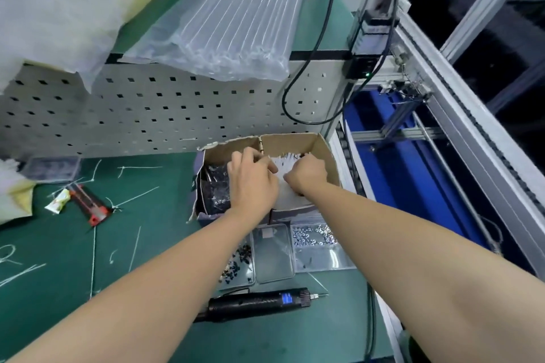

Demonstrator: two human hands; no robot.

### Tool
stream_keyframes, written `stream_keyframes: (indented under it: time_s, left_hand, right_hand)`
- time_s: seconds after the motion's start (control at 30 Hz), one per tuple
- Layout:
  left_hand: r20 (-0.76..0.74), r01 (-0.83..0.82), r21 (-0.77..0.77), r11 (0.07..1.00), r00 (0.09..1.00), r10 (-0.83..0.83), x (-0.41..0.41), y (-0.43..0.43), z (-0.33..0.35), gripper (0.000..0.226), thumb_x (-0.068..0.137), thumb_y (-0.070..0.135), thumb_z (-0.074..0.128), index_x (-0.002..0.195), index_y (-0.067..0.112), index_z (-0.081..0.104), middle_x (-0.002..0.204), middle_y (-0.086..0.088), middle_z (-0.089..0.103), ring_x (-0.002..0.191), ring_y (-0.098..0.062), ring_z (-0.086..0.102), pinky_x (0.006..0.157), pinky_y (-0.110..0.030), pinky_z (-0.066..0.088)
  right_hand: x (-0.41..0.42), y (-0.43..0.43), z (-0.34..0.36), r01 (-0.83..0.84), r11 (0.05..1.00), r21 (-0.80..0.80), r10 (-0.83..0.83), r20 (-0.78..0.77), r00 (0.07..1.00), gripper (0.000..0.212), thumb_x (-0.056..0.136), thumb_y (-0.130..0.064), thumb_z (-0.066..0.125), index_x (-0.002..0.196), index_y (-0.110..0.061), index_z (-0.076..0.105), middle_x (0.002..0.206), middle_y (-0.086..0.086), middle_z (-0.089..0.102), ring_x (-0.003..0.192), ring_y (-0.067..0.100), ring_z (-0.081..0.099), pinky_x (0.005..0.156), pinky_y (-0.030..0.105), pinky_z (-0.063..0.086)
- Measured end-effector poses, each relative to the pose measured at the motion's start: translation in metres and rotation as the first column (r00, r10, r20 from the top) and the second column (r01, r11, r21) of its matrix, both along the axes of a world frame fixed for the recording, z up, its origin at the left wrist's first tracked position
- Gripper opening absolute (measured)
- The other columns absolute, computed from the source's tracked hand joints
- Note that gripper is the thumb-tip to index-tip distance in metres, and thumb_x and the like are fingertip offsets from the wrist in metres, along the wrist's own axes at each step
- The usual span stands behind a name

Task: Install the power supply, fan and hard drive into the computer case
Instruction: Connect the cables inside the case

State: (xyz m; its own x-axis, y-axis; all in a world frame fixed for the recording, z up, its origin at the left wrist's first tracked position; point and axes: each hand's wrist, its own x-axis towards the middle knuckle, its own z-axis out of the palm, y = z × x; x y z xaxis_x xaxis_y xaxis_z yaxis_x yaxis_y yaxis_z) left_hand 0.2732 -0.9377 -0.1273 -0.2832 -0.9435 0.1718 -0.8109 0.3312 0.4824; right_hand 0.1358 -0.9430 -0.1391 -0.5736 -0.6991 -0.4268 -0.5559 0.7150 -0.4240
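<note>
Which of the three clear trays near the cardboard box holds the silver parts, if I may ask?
The rightmost tray, scattered with shiny silver pieces; the left tray holds black screws, the middle tray looks nearly empty.

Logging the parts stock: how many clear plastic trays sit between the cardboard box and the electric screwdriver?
3, side by side: the left tray holds black screws, partly under the left forearm; the middle tray looks nearly empty; the right tray holds silver fasteners.

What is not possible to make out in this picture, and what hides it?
Head view:
Grip of left hand and right hand in the cardboard box: hidden by their own backs.
Black parts in its left compartment: blurred.
Electric screwdriver, rear end: covered by the left forearm.
</note>
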Motion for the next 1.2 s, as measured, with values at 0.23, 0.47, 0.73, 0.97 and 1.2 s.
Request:
stream_keyframes:
  time_s: [0.23, 0.47, 0.73, 0.97, 1.2]
  left_hand:
    - [-0.146, 0.002, 0.119, 0.993, 0.989, 0.016, -0.026, 0.004, 0.025, 0.021, 0.094, 0.021, 0.057, 0.098, 0.021, 0.078, 0.101, 0.001, 0.073, 0.096, -0.020, 0.053, 0.082, -0.032, 0.039]
    - [-0.760, 0.383, 0.566, 0.730, 0.586, 0.282, -0.070, 0.050, 0.094, 0.023, 0.095, 0.024, 0.071, 0.110, 0.006, 0.073, 0.097, -0.011, 0.075, 0.073, -0.018, 0.064, 0.053, -0.021, 0.049]
    - [-0.937, 0.805, 0.315, 0.503, 0.349, 0.029, -0.128, 0.203, 0.179, 0.010, 0.094, 0.015, 0.063, 0.091, 0.010, 0.071, 0.075, -0.009, 0.068, 0.064, -0.024, 0.065, 0.060, -0.031, 0.054]
    - [-0.994, 0.955, 0.108, 0.277, 0.097, 0.052, -0.189, 0.409, 0.209, 0.014, 0.098, 0.013, 0.064, 0.109, 0.009, 0.072, 0.095, -0.012, 0.074, 0.092, -0.026, 0.072, 0.081, -0.029, 0.057]
    - [-0.995, 0.998, 0.067, -0.013, 0.066, -0.071, -0.223, 0.605, 0.217, 0.023, 0.097, -0.004, 0.060, 0.115, 0.007, 0.070, 0.108, -0.013, 0.075, 0.103, -0.026, 0.071, 0.090, -0.030, 0.057]
  right_hand:
    - [-0.005, 0.043, 0.032, 0.043, 0.944, -0.328, 0.013, 0.166, 0.986, 0.013, 0.099, -0.026, 0.066, 0.100, -0.013, 0.069, 0.089, 0.014, 0.075, 0.082, 0.033, 0.075, 0.075, 0.050, 0.063]
    - [-0.025, 0.127, 0.107, 0.213, 0.759, -0.616, -0.053, 0.268, 0.962, 0.017, 0.098, -0.031, 0.067, 0.091, -0.018, 0.075, 0.066, -0.006, 0.073, 0.058, 0.000, 0.066, 0.051, 0.015, 0.045]
    - [-0.079, 0.300, 0.231, 0.544, 0.257, -0.799, -0.263, 0.484, 0.835, 0.016, 0.099, -0.025, 0.068, 0.095, -0.012, 0.059, 0.087, 0.010, 0.078, 0.084, 0.033, 0.074, 0.079, 0.054, 0.061]
    - [-0.116, 0.537, 0.284, 0.621, -0.062, -0.781, -0.386, 0.593, 0.707, 0.019, 0.097, -0.018, 0.071, 0.102, -0.001, 0.064, 0.080, 0.007, 0.079, 0.076, 0.023, 0.078, 0.067, 0.040, 0.064]
    - [-0.115, 0.742, 0.255, 0.733, -0.394, -0.555, -0.346, 0.828, 0.441, 0.015, 0.095, -0.006, 0.073, 0.098, 0.006, 0.064, 0.072, 0.014, 0.076, 0.066, 0.026, 0.077, 0.061, 0.035, 0.063]
